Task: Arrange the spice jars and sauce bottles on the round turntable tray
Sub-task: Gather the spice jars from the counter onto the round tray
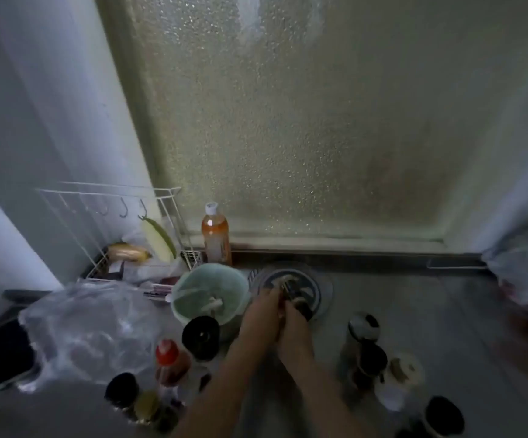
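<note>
Head view, centre of frame: both hands, left hand [261, 314] and right hand [291, 327], grip clamped together around a dark-capped bottle [300, 303] over the round grey turntable tray [322, 287]. Crowded, overlapping fingers could tip it; dim blur hides its footing.

Frosted window glass [288, 137], pebbled and sparkly. Bench [414, 311] smooth grey, dull sheen, looks like metal. White coated wire rack [111, 197]. Clear crinkled plastic bag [89, 330], glossy. Mint plastic bowl [240, 286], matt. Orange translucent plastic bottle [215, 238], white cap. Red glossy cap on sauce bottle [167, 355]. Jar lid [201, 335] black, shiny. Turntable tray [314, 286] glossy.
</note>
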